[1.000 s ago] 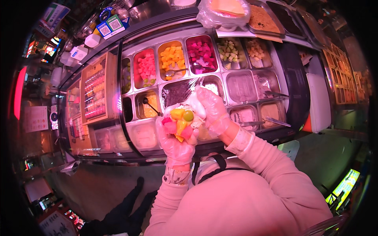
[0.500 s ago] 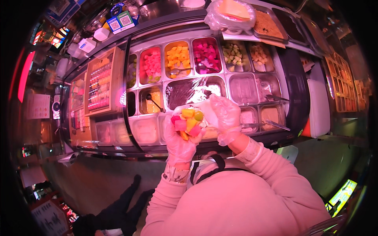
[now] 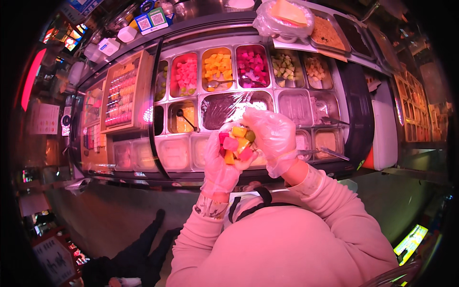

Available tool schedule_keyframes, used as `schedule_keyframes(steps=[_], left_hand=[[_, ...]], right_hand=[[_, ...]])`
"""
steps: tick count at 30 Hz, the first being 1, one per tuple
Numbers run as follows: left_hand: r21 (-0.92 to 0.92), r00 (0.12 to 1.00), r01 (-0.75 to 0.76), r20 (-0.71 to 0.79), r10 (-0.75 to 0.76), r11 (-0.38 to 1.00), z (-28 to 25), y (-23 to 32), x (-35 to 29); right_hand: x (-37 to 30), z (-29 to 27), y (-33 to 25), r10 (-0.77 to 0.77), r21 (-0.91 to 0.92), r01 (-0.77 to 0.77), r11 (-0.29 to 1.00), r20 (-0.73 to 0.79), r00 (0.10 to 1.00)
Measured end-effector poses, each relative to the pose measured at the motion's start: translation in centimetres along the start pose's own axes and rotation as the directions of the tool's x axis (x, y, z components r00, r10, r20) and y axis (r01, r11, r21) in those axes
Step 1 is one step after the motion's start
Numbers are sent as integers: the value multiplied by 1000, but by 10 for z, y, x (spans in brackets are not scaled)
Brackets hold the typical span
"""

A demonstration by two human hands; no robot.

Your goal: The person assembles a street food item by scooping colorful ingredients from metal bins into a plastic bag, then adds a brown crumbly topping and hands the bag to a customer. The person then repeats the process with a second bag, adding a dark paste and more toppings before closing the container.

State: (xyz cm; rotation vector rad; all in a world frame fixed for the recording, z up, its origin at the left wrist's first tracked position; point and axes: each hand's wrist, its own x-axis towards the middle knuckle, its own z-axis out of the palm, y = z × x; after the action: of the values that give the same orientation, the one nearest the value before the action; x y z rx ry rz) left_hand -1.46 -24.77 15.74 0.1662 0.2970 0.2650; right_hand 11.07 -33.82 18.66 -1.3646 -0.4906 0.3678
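My left hand, in a clear plastic glove, is cupped under a bunch of fruit cubes in yellow, pink and red. A round green fruit sits at its upper right. Some pale material shows beneath the fruit, mostly hidden by my fingers. My right hand, gloved too, curls over the far right side of the bunch, its fingers bent together; what they pinch is hidden. Both hands are above the near rows of a counter of metal trays, just in front of a dark-filled tray under shiny film.
Along the back row stand trays of pink cubes, yellow cubes, magenta cubes and pale green cubes. A black-handled spoon lies in a yellow tray. A wooden box is at left; a plastic-covered bowl stands behind.
My right hand has moved left and curled over the far side of the fruit, covering the white sheet seen between my hands before. My left hand with the fruit has shifted slightly right.
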Motion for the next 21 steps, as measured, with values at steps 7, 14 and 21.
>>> schedule_keyframes(steps=[7, 14, 21], left_hand=[[115, 970, -206, -109, 218, 972, 18, -11, 8], [165, 972, -236, 44, 232, 958, 26, -11, -3], [-109, 981, -185, 32, 189, 977, 35, -14, -10]], right_hand=[[-5, 18, -28, -557, -385, 694, 608, 415, 719], [-42, 24, -10, -493, -465, 786, 407, 613, 617], [-42, 15, -16, -430, -437, 868, 234, 754, 496]])
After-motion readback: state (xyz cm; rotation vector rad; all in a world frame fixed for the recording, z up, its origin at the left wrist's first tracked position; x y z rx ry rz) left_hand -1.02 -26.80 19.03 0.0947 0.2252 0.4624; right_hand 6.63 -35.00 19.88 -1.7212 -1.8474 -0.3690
